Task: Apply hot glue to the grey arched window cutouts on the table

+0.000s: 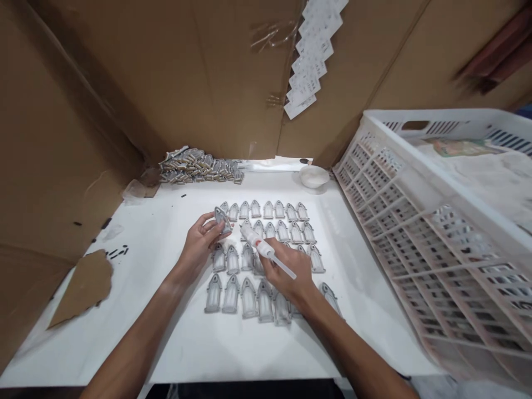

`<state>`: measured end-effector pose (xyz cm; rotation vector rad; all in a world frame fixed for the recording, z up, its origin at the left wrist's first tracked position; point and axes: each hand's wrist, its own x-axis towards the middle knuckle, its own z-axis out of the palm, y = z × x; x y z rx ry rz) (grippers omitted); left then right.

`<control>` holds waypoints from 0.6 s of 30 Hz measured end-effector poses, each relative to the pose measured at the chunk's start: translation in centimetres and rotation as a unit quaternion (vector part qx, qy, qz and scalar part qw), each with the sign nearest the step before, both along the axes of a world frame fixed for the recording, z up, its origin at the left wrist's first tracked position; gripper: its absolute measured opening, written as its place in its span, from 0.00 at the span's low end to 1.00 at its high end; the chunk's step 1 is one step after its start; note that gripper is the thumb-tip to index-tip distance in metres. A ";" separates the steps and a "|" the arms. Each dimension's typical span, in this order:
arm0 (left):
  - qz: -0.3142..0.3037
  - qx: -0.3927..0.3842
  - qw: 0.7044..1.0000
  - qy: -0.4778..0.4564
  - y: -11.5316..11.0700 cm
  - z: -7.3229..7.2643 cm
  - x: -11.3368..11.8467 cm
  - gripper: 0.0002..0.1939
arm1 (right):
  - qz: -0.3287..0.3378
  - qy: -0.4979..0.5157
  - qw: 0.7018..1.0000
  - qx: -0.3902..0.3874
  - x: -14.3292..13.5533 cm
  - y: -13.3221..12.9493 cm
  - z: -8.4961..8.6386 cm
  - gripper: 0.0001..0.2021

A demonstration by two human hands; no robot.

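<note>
My left hand (202,238) pinches a small grey arch-shaped piece (222,218) with a hole in its top, held up above the table. In my right hand (291,269) is a slim white applicator bottle (258,244) with a red mark. Its narrow tip points up and left, near the held piece; whether they touch I cannot tell. A thin pale stem sticks out from its other end. Beneath both hands, several rows of similar arch pieces (248,299) lie flat on the white table (187,343). My right hand and forearm hide some of them.
A heap of arch pieces (199,166) lies at the back left, a small white bowl (315,177) at the back right. A large white plastic crate (399,221) borders the right. Cardboard walls (233,83) enclose the back and left; a torn cardboard scrap (85,285) lies at left.
</note>
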<state>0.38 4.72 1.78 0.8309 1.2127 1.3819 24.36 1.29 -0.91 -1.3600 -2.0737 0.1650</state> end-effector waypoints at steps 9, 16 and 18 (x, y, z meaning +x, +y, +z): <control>-0.021 -0.013 0.998 -0.050 0.1 -0.4 -0.1 0.21 | -0.010 -0.018 1.000 0.011 0.1 0.5 -0.3 0.11; -0.046 0.010 0.998 -0.039 -0.1 -0.4 0.0 0.23 | -0.018 0.011 0.999 0.035 0.0 0.4 -0.1 0.12; -0.048 0.010 0.998 -0.035 -0.2 -0.4 0.1 0.24 | -0.014 0.015 0.999 0.043 0.1 0.4 0.0 0.12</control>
